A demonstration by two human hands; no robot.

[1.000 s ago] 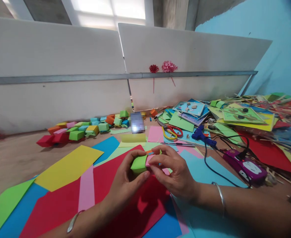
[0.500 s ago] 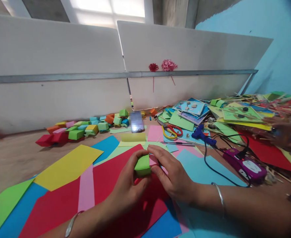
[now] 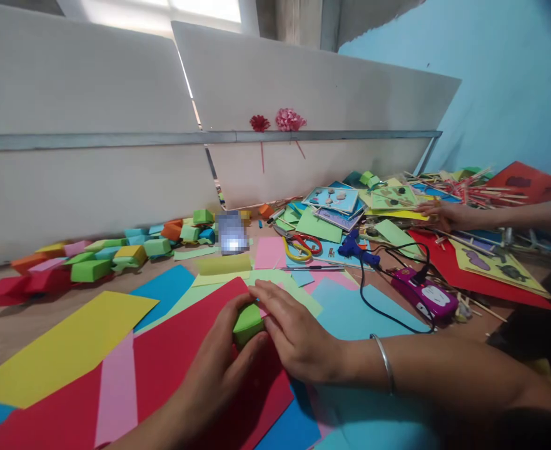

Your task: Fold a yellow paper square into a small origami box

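1. The left hand (image 3: 219,356) is curled around a green box (image 3: 247,322). The thumb is on the near side and the fingers are on the far side, so the hand holds the box tight.
2. The right hand (image 3: 294,337) lies flat with its fingers stretched out. The fingertips touch the right side of the box. This hand grips nothing.
3. The box is near the person, in the middle. It is right on top of a red sheet (image 3: 181,337).
4. A bangle (image 3: 385,369) is on the right wrist.
5. A yellow sheet (image 3: 69,344) lies to the left of the red sheet. A pink strip (image 3: 116,394) lies across the red sheet on the near left.
6. On the far left, a row of small boxes (image 3: 92,262) in many colours lies by the white wall (image 3: 92,175).
7. Scissors (image 3: 298,245) with yellow and red handles lie farther away than the hands.
8. A blue glue gun (image 3: 357,250) is just to the right of the scissors.
9. A purple thing (image 3: 425,297) with a black cord lies to the right, nearer than the glue gun.
10. On the far right, another person's hand (image 3: 446,215) rests on a pile of cards (image 3: 388,197).
11. Two paper flowers (image 3: 289,119), one red and one pink, sit up on the wall.
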